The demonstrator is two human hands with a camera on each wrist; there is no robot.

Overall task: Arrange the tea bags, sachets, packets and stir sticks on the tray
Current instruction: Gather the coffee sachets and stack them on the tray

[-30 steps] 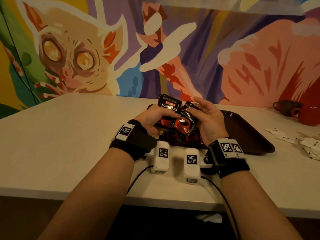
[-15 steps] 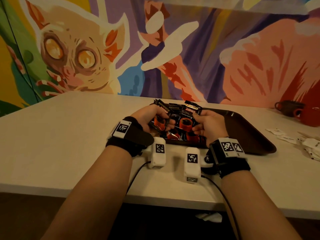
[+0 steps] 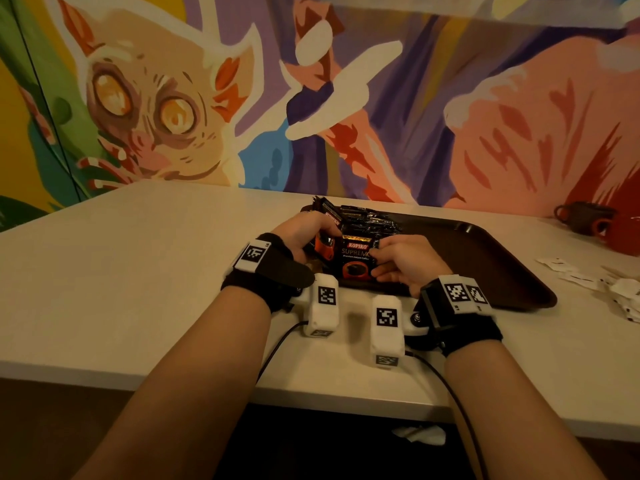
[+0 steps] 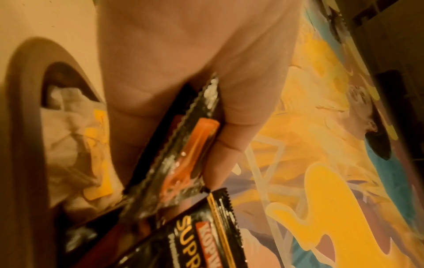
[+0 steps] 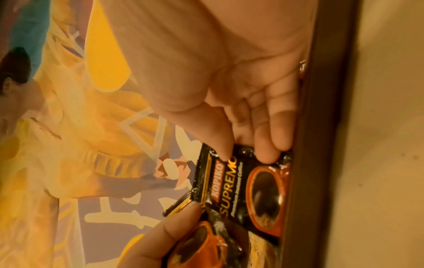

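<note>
Over the near left corner of the dark brown tray, both hands hold black Kopiko Supremo coffee packets. My left hand grips a fanned bunch of these packets between thumb and fingers. My right hand pinches the front packet by its right edge, thumb on its face and fingers behind. That packet stands upright against the tray rim. White tea bags with yellow tags lie in the tray beside my left hand.
Loose white sachets lie on the table right of the tray. A red mug and a dark mug stand at the far right by the mural wall. The table's front edge is just under my wrists.
Both hands have come down with the packets from above the tray to its near left corner. The front packet now stands face towards me.
</note>
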